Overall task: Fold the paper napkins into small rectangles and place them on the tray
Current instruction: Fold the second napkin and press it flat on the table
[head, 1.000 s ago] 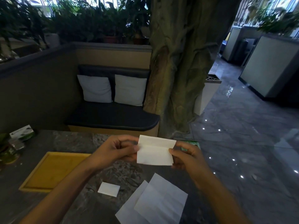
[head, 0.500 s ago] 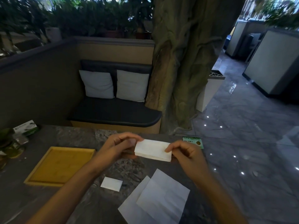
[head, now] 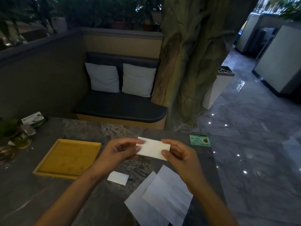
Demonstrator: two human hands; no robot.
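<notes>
Since a second ago I see the napkin (head: 153,148) go from a taller sheet held upright in front of the hands to a flatter, narrower rectangle, folded over once more and lowered closer to the table (head: 81,201). My left hand (head: 118,152) pinches its left end, thumb beneath and fingers curled over the top edge; my right hand (head: 179,156) pinches the right end the same way. Both grips are closed on the paper, which hangs just above the dark marble surface, apart from it.

On my left, the yellow wooden tray (head: 48,162) lies flat with nothing in it that I can see. One small folded napkin (head: 118,177) rests on the table between the tray and the unfolded napkins (head: 162,196), two overlapping white sheets near the close edge, below my right wrist.

For writing: a green card (head: 200,140) lies by the table's far right corner, with dark characters and a small round picture, too blurred for me to read. A green and white box (head: 33,119) at the far left carries printing I cannot make out either. Beside it stand a plant and some glassware (head: 21,139), dim and indistinct.
</notes>
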